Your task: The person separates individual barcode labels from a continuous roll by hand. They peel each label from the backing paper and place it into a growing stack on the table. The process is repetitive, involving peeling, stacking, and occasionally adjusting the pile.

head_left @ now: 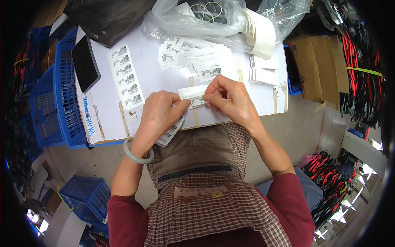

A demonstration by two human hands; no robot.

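Observation:
At the front edge of the white-topped table, a small white card (186, 92) lies with a barcode sticker (196, 100) on its front part. My right hand (231, 101) pinches the sticker's right end between thumb and fingers. From the other side, the thumb of my left hand (159, 112) reaches the sticker's left end. A strip of barcode labels (169, 134) is held under the curled fingers of that hand and hangs over the table edge. Beyond the hands lies a loose pile of labelled cards (210, 57).
Another label strip (125, 76) lies at the left beside a black phone (85, 64). Blank white cards (264, 76) are stacked at the right. A clear plastic bag (193, 26) with more cards sits at the back. Blue crates (68, 88) and a cardboard box (317, 68) flank the table.

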